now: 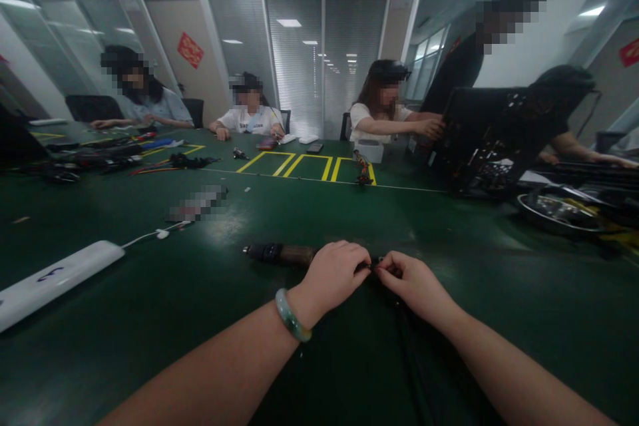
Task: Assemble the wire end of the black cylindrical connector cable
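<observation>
A dark electric screwdriver [287, 254] lies on the green table in front of me, its metal tip pointing left. My left hand [334, 273], with a jade bangle [292, 316] on the wrist, is closed around the tool's rear end. Close beside it, my right hand [412, 279] pinches the end of a black cable [399, 309] at the back of the screwdriver. The fingertips of both hands nearly meet there and hide most of the joint. From under my right hand the cable runs down toward the table's near edge.
To the left lies a white power strip [60, 283] with a thin white cord [144, 237]. Bundled wires [100, 156] are at the far left. A black panel [492, 140] and a round metal rim [559, 210] stand at right. Several people sit or stand across the table.
</observation>
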Motion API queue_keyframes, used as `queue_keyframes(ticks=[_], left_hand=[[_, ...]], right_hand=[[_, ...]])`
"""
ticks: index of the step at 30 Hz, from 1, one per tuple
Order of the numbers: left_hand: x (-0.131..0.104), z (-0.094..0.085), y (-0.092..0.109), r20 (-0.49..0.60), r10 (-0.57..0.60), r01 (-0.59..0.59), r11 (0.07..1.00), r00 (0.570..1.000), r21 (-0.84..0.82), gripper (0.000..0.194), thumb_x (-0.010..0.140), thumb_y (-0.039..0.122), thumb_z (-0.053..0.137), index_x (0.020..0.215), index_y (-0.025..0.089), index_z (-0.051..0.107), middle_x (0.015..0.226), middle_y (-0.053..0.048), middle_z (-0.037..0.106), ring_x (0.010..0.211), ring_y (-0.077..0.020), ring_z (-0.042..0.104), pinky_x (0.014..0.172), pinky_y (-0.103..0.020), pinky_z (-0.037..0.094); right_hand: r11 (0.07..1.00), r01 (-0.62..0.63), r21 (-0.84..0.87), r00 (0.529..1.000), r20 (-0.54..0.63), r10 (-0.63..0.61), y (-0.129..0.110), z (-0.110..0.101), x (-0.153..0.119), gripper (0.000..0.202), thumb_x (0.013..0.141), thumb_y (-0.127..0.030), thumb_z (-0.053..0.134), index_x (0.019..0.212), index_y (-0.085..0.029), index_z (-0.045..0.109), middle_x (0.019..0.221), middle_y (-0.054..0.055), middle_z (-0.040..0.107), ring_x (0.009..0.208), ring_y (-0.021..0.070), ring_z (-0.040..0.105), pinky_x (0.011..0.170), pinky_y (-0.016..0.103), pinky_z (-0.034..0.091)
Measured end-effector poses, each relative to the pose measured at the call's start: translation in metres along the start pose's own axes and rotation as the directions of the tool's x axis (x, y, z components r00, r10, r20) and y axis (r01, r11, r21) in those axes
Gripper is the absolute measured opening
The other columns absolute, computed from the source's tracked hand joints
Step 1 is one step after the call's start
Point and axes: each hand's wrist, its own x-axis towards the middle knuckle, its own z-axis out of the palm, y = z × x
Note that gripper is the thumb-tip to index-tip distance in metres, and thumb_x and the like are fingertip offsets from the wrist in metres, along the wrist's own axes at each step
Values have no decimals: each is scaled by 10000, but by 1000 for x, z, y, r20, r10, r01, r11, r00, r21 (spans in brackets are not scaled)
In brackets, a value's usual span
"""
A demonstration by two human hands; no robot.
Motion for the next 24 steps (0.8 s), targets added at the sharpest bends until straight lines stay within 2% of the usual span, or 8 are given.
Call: queue_keyframes(ticks=[7, 11, 19, 24], left_hand=[[0, 2, -2, -6, 18, -18, 1000, 1000, -3, 73, 883, 241, 602, 949, 221, 624, 1008, 2, 641, 957, -189, 576, 896, -368, 437], [1, 2, -1, -25, -1, 1, 1000, 1000, 9, 139, 871, 219, 605, 1010, 219, 602, 1016, -6, 641, 958, -199, 576, 873, -372, 447], [0, 2, -1, -29, 0, 0, 1000, 1000, 4, 114, 857, 247, 630, 962, 207, 607, 1020, -19, 643, 958, -212, 583, 876, -388, 455], [0, 3, -2, -30, 1, -2, 1000, 1000, -10, 122, 871, 274, 630, 971, 208, 607, 1029, -17, 642, 962, -210, 581, 876, -388, 452]], right_hand=[[1000, -15, 28, 1000, -3, 15, 3, -1, 0, 142, 848, -300, 550, 831, -189, 636, 785, -7, 682, 706, 148, 625, 614, 230, 429], [999, -23, 33, 1000, -2, 23, 7, -1, 1, 152, 851, -314, 555, 815, -192, 638, 770, -10, 683, 695, 149, 626, 607, 232, 428], [998, -38, 47, 999, 7, 38, 9, -1, 4, 157, 859, -326, 558, 817, -195, 634, 772, -8, 692, 699, 154, 632, 612, 236, 432], [997, 6, 77, 1000, 13, -8, 9, -1, 3, 123, 849, -297, 574, 814, -194, 631, 782, -11, 693, 718, 150, 634, 631, 231, 437]])
